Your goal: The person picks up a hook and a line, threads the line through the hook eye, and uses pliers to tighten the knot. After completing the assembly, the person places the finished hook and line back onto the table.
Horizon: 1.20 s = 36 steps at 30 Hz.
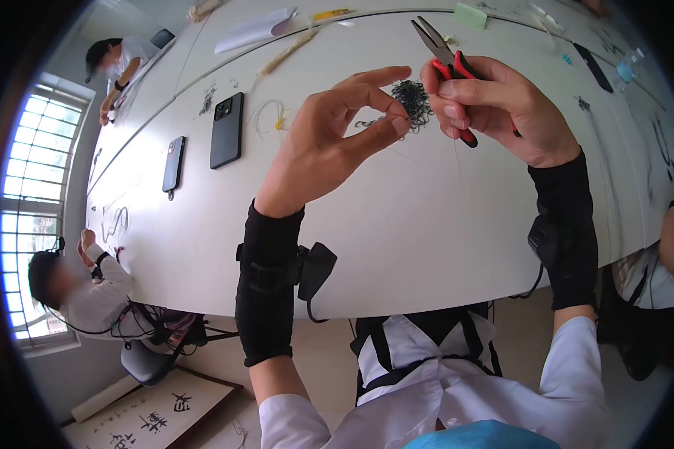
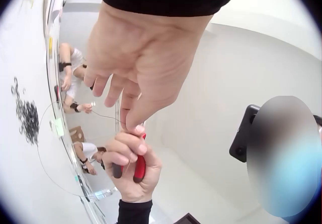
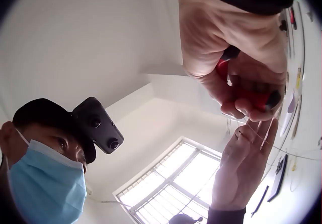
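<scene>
The right hand (image 1: 505,108) grips a pair of long-nosed pliers (image 1: 445,57) with red-and-black handles, fingers clamped around them above the tabletop (image 1: 419,247), the nose aimed at 11 o'clock in the head view. The left hand (image 1: 326,138) hovers at 8 o'clock from the pliers, thumb and a finger brought together at the tips, pinching a thin strand (image 2: 106,116); the wrist views show the two hands' fingertips very near each other. Beneath them, at 2 o'clock from the left hand, lies a heap of small dark links (image 1: 412,102)

At 9 o'clock from the left hand are a loose coil of pale cord with a yellow tie (image 1: 280,122), then a large black smartphone (image 1: 227,132) and, farther out, a smaller smartphone (image 1: 174,165). From the middle of the head view, a white paper sheet (image 1: 254,31) lies towards 11 o'clock, a green slip (image 1: 469,16) at 1 o'clock and a clear plastic bottle (image 1: 627,66) at 2 o'clock. Other seated people appear at 10 o'clock (image 1: 131,63) and 3 o'clock, and a barred window (image 1: 36,161) at 9 o'clock
</scene>
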### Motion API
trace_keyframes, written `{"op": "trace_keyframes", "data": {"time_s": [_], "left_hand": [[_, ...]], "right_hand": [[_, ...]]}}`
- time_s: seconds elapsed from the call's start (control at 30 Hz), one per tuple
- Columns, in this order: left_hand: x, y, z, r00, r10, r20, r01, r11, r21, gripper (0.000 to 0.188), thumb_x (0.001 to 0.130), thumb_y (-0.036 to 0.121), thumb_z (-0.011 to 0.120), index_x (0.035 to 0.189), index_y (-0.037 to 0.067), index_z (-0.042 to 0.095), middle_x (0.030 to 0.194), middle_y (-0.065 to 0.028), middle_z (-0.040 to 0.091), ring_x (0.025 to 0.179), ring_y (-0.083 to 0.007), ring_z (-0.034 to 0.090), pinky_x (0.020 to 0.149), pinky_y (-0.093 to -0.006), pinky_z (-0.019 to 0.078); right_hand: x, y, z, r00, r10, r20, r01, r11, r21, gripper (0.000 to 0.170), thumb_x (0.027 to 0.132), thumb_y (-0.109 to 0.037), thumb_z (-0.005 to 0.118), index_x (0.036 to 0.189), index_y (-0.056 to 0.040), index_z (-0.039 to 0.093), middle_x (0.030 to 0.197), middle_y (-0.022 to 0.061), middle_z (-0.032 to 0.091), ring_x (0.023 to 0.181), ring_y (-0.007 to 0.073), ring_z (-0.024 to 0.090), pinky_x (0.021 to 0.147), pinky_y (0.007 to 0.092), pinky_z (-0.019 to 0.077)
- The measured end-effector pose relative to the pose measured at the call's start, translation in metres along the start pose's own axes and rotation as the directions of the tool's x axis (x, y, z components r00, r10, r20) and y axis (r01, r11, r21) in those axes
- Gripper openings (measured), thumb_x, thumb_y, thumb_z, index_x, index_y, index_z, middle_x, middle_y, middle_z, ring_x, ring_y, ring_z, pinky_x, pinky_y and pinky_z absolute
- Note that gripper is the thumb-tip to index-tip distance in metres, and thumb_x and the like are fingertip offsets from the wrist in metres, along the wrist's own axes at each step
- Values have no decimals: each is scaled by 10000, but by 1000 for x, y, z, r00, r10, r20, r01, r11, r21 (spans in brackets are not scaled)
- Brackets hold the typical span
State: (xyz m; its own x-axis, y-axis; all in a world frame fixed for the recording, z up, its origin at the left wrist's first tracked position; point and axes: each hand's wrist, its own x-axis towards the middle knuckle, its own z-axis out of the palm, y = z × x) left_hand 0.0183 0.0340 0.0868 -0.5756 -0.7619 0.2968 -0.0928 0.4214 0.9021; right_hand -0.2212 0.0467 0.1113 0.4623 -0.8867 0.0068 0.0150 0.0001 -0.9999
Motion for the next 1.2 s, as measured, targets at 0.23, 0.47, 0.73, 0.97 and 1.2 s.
{"op": "trace_keyframes", "data": {"time_s": [0.23, 0.47, 0.73, 0.97, 1.2], "left_hand": [[25, -6, -8, 999, -51, -14, 51, 999, 12, 116, 946, 70, 678, 996, -34, 684, 960, -90, 713, 958, -169, 683, 916, -304, 539], [21, 5, -22, 989, 118, -85, -84, 940, 331, 88, 902, 73, 695, 938, -8, 701, 918, -84, 724, 893, -180, 701, 885, -304, 522], [18, 27, 5, 993, 115, 4, -103, 870, 483, 74, 851, -14, 720, 921, -4, 698, 913, -81, 721, 871, -197, 692, 867, -310, 518], [16, 28, 0, 993, 117, -9, -97, 866, 491, 75, 853, -14, 718, 924, -8, 695, 915, -85, 720, 877, -181, 689, 880, -313, 513], [14, 29, -4, 994, 103, -28, -72, 843, 533, 72, 853, -9, 718, 922, 0, 696, 897, -74, 718, 876, -179, 688, 885, -316, 507]], "right_hand": [[-7, -1, -44, 983, -100, -153, 92, 994, -61, 329, 948, -289, 594, 1112, -6, 636, 780, -15, 537, 701, 85, 524, 704, 244, 449], [-10, 5, -81, 920, -158, -359, -82, 817, -570, 254, 968, -289, 601, 1063, -63, 670, 755, -15, 551, 690, 71, 528, 655, 235, 420], [9, 11, -11, 992, -90, -86, 61, 955, -291, 344, 907, -370, 733, 966, -31, 749, 726, 7, 609, 661, 80, 544, 633, 218, 385], [8, 19, -12, 987, -65, -145, 6, 928, -372, 341, 912, -367, 717, 979, -33, 714, 742, 2, 607, 661, 79, 535, 624, 223, 402], [7, 16, -23, 934, -249, -256, 94, 862, -498, 373, 950, -388, 648, 1093, -54, 733, 854, -5, 670, 709, 68, 556, 617, 210, 390]]}}
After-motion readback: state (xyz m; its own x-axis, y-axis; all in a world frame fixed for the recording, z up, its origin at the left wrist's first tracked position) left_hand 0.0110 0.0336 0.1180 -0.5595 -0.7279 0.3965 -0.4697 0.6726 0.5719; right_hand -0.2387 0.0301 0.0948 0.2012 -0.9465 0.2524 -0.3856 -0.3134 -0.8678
